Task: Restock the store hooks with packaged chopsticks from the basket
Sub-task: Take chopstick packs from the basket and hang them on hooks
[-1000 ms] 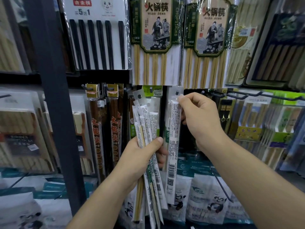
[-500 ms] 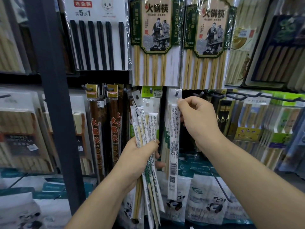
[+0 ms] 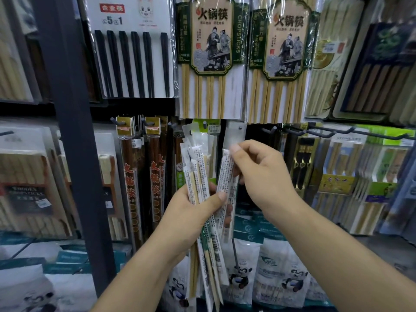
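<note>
Restocking is midway in the head view; the left hand (image 3: 191, 212) grips a bundle of chopstick packets (image 3: 200, 181), fingers closed round it; the right hand (image 3: 258, 176) pinches one packet (image 3: 227, 176) at the bundle's right edge; next, I judge, lift it and thread its hole onto the hook (image 3: 242, 127) above; no surface shows, only a dark shelf post (image 3: 67, 131) and crowded hanging packs; the basket is out of sight.

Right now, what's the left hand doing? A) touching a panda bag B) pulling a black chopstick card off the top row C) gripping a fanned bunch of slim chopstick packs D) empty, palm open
C: the left hand is closed around a bunch of slim chopstick packs, thumb across the front, below the hooks.
</note>
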